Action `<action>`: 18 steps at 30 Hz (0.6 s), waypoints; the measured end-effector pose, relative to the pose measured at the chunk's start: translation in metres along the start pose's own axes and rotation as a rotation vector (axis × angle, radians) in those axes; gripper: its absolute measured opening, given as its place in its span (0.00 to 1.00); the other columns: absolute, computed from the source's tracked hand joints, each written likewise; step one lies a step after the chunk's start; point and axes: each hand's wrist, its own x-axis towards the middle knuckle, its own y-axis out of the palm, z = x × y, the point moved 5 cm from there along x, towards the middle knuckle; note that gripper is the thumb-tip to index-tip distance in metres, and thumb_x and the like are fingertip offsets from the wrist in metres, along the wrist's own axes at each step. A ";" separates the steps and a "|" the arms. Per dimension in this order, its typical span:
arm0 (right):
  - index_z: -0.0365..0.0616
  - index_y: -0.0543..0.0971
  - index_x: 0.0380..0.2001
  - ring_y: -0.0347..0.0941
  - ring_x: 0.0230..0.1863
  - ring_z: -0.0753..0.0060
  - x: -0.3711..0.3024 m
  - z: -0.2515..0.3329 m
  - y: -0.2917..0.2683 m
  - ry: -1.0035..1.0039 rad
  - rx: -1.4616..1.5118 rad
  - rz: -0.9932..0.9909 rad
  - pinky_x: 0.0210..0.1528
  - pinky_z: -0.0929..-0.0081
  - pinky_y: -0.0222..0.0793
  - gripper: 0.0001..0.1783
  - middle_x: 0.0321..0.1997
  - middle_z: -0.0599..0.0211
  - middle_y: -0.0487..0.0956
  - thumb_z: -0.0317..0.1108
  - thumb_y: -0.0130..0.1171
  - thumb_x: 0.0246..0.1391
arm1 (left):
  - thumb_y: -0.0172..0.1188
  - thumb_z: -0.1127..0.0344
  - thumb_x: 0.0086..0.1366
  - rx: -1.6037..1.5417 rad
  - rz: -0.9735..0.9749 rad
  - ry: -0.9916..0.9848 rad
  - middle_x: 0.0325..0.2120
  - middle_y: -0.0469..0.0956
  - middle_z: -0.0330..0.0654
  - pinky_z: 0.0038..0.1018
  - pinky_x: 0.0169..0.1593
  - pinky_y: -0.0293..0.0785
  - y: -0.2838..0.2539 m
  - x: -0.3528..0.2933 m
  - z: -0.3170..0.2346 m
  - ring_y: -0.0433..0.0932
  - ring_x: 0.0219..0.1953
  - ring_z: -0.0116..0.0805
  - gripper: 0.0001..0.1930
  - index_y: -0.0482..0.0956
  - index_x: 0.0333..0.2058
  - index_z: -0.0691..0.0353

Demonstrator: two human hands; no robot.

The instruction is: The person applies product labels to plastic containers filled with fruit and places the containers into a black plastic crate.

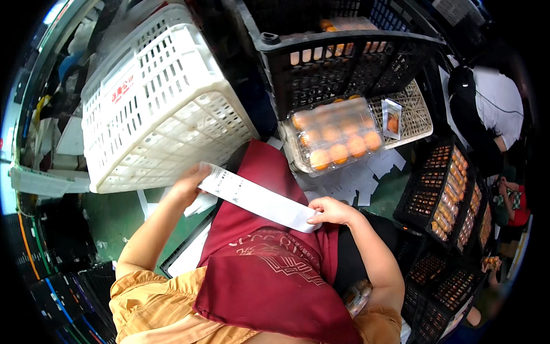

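A long white paper strip of labels (255, 198) with dark print stretches across my lap, over a dark red apron. My left hand (193, 179) pinches its upper left end. At the lower right end, my right hand (331, 212) grips it between thumb and fingers. Beyond my right hand lies a clear plastic pack of round orange items (337, 136), set on a pale lattice crate (421, 123). A small card with an orange picture (392, 118) is beside the pack.
A white slotted crate (166, 114) stands tilted at the left. Behind the pack, a black crate (344, 71) holds more packs. Stacked black crates full of packs (444, 200) rise at the right. Loose papers (355, 184) litter the green floor. Other people (495, 109) are at the far right.
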 end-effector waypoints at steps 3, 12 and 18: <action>0.37 0.78 0.35 0.70 0.35 0.81 -0.017 0.006 -0.013 0.053 -0.081 0.027 0.39 0.79 0.66 0.16 0.31 0.69 0.78 0.35 0.65 0.43 | 0.52 0.59 0.64 0.256 -0.199 0.003 0.23 0.75 0.35 0.19 0.18 0.64 -0.020 0.001 0.004 0.70 0.18 0.21 0.11 0.73 0.33 0.61; 0.36 0.76 0.39 0.73 0.40 0.70 -0.123 0.027 -0.085 0.042 -0.339 -0.534 0.43 0.75 0.68 0.17 0.37 0.61 0.78 0.32 0.62 0.43 | 0.52 0.56 0.62 0.107 -0.242 0.247 0.26 0.74 0.35 0.21 0.25 0.65 -0.025 0.016 0.021 0.72 0.25 0.25 0.13 0.73 0.35 0.61; 0.37 0.75 0.38 0.72 0.44 0.57 -0.100 0.097 -0.021 -0.439 -0.461 -0.994 0.48 0.70 0.66 0.13 0.42 0.56 0.75 0.24 0.57 0.46 | 0.56 0.66 0.62 -0.185 0.323 0.126 0.34 0.77 0.39 0.27 0.44 0.74 0.106 -0.021 0.001 0.76 0.37 0.28 0.12 0.70 0.41 0.66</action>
